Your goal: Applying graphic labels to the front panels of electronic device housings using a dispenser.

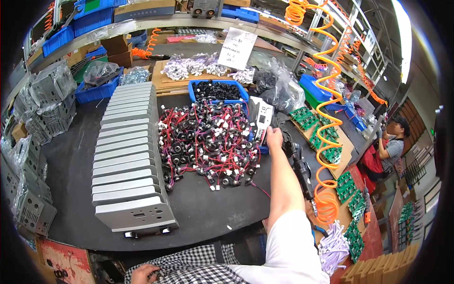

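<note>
My right hand (274,138) reaches forward, its fingers closed at the lower edge of a white and grey faceplate sticker (261,118) with cutouts. That sticker stands tilted at the right end of a blue bin. Down at the lower left, my left hand (144,274) lies against my checkered apron (189,265), fingers loosely bent and partly cut off by the dark rim; nothing shows in it. Left of centre runs a long row of grey metal panels (127,161). Beside it spreads a heap of black round connectors with red wires (208,142).
A blue bin (193,90) holds small black parts. Orange coiled hose (328,94) hangs at the right, near a black power screwdriver (301,170). Green circuit boards (347,187) lie on cardboard. Wrapped metal housings (52,85) are stacked left. A co-worker (390,146) sits far right.
</note>
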Motion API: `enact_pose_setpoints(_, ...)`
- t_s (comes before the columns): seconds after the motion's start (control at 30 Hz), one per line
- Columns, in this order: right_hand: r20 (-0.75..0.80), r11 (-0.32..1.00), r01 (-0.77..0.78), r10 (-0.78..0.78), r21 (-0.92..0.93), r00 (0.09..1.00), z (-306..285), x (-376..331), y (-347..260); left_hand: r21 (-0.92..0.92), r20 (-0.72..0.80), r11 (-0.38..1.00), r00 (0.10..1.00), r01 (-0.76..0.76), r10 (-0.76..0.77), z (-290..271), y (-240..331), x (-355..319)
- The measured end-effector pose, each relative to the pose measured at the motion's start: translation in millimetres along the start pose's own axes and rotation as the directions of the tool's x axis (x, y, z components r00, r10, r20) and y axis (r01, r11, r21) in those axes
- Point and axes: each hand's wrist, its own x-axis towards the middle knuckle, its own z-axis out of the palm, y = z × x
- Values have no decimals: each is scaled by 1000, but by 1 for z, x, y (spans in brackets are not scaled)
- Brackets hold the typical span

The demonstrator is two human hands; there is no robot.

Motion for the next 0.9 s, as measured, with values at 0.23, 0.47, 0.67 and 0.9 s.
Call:
enact_pose_setpoints(0.23, -170, 987, 110, -129, -115, 977, -23, -7, -21, -409, 215, 831, 846, -377, 489, -33, 84, 38)
enact_pose_setpoints(0.47, -217, 976, 219, -211, 11, 953, -99, -14, -47, 83, 297, 289, 300, -954, 907, 48, 227, 147)
enact_pose_setpoints(0.67, -332, 972, 228, -196, 60, 923, -102, -53, -35, 629, 196, 176, 374, -757, 907, 104, 285, 216)
enact_pose_setpoints(0.9, -228, 982, 130, -96, 137, 969, -125, -71, -7, 781, -151, 387, 453, -490, 879, 82, 264, 272)
